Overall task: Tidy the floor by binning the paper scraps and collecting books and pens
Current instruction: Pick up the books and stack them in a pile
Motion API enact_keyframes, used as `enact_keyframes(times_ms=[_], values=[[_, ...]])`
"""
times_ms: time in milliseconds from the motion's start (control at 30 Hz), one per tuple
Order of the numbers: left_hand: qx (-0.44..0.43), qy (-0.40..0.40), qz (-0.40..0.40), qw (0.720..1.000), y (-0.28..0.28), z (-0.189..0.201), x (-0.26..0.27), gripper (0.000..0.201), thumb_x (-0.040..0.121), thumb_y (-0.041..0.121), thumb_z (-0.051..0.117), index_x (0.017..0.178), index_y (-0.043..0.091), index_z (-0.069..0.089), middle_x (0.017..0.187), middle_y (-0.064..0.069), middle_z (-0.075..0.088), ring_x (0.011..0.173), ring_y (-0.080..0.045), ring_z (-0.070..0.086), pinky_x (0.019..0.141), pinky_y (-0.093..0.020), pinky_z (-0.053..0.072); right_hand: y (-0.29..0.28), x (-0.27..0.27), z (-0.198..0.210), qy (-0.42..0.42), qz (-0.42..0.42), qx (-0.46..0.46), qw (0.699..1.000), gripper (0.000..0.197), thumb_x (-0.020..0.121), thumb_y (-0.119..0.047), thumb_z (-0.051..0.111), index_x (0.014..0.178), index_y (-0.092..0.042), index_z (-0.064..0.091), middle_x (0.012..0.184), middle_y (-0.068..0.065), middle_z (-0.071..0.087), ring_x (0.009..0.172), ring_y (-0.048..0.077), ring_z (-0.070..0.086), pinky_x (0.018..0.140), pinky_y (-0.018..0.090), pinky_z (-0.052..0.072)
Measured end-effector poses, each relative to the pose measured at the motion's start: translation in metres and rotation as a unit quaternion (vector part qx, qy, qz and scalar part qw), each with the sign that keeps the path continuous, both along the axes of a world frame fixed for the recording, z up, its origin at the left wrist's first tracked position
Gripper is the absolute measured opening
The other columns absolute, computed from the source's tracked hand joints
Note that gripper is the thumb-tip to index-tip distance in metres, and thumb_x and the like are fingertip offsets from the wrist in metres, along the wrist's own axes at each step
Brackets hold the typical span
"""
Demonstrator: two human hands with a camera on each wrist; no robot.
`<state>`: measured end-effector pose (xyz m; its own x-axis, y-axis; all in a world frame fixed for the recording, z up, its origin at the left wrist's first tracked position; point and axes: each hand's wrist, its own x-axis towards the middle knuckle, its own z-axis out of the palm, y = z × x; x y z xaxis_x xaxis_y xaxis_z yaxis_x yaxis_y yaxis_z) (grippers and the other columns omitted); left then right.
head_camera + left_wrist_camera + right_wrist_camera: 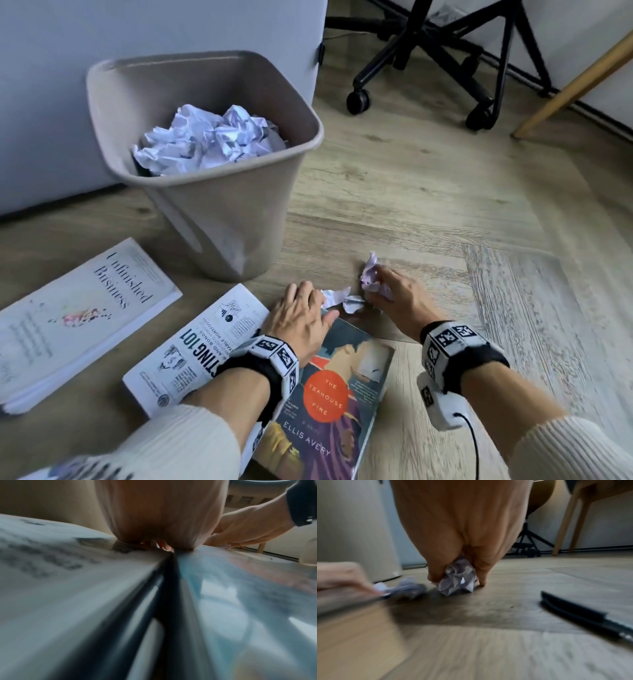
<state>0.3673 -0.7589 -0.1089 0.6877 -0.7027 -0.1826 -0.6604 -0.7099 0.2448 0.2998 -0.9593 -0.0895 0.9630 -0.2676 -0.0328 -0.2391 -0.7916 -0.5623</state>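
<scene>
My right hand (380, 291) is on the wood floor, its fingers curled round a crumpled paper scrap (371, 272); the right wrist view shows that scrap (457, 574) between thumb and fingers. A second scrap (342, 300) lies just left of it. My left hand (320, 303) rests palm down over the top corners of two books, fingertips at that scrap's left end; whether they pinch it is hidden. The books are "Investing 101" (191, 346), "The Teahouse Fire" (329, 394) and "Unfinished Business" (85, 308). A black pen (573, 615) lies right of my right hand.
A beige bin (222, 219) holding several crumpled papers (205, 144) stands just beyond the books, against a grey wall panel. An office chair base (428, 51) on castors and a wooden leg (575, 78) are at the back right.
</scene>
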Motion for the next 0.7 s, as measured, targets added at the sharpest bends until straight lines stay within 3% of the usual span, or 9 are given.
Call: enact_keyframes(times_ms=[67, 200, 367, 467, 600, 700], values=[[0.000, -0.001, 0.004, 1.000, 0.001, -0.001, 0.001, 0.043, 0.099, 0.050, 0.025, 0.116, 0.016, 0.045, 0.121, -0.005, 0.040, 0.114, -0.023, 0.038, 0.093, -0.034, 0.037, 0.021, -0.002, -0.006, 0.016, 0.053, -0.038, 0.998, 0.029, 0.079, -0.023, 0.073, 0.102, -0.007, 0.064, 0.089, 0.000, 0.066, 0.078, 0.021, 0.063, 0.064, 0.022, 0.045], [-0.026, 0.021, 0.010, 0.999, 0.001, 0.001, -0.001, 0.040, 0.100, 0.046, 0.031, 0.115, 0.012, 0.048, 0.121, -0.007, 0.041, 0.111, -0.023, 0.039, 0.095, -0.033, 0.037, 0.039, -0.008, -0.009, 0.037, 0.080, -0.097, 0.991, 0.016, 0.074, -0.007, 0.065, 0.090, -0.012, 0.064, 0.087, 0.004, 0.068, 0.076, 0.027, 0.065, 0.062, 0.034, 0.050], [-0.110, 0.123, 0.020, 0.986, -0.001, 0.013, -0.019, 0.027, 0.094, 0.023, 0.047, 0.120, 0.015, 0.049, 0.121, -0.006, 0.049, 0.114, -0.028, 0.042, 0.094, -0.037, 0.038, 0.060, -0.027, 0.003, 0.041, 0.114, -0.089, 0.989, 0.012, 0.073, -0.008, 0.062, 0.084, -0.010, 0.060, 0.085, 0.008, 0.064, 0.074, 0.029, 0.062, 0.061, 0.036, 0.047], [-0.082, 0.151, -0.023, 0.985, 0.006, 0.021, -0.027, 0.024, 0.091, 0.016, 0.051, 0.112, 0.016, 0.061, 0.113, -0.011, 0.058, 0.109, -0.031, 0.052, 0.088, -0.034, 0.041, 0.082, -0.049, -0.006, 0.013, 0.110, -0.065, 0.992, 0.022, 0.067, -0.007, 0.059, 0.087, -0.012, 0.057, 0.081, 0.009, 0.063, 0.069, 0.029, 0.060, 0.059, 0.029, 0.044], [-0.093, 0.146, -0.026, 0.985, 0.020, 0.032, -0.030, 0.014, 0.090, 0.018, 0.058, 0.094, 0.013, 0.070, 0.102, -0.011, 0.067, 0.099, -0.027, 0.061, 0.079, -0.028, 0.044, 0.104, -0.072, -0.007, -0.032, 0.038, 0.007, 0.999, 0.026, 0.072, -0.010, 0.060, 0.081, -0.026, 0.041, 0.073, 0.007, 0.055, 0.066, 0.021, 0.050, 0.058, 0.031, 0.041], [-0.164, 0.141, 0.041, 0.976, 0.030, 0.046, -0.023, 0.013, 0.091, 0.022, 0.061, 0.096, 0.016, 0.072, 0.102, -0.004, 0.068, 0.094, -0.019, 0.061, 0.078, -0.023, 0.044, 0.101, -0.075, 0.006, -0.055, -0.110, 0.109, 0.986, 0.020, 0.085, -0.007, 0.067, 0.083, -0.012, 0.048, 0.071, -0.003, 0.051, 0.056, 0.002, 0.049, 0.054, 0.024, 0.040]])
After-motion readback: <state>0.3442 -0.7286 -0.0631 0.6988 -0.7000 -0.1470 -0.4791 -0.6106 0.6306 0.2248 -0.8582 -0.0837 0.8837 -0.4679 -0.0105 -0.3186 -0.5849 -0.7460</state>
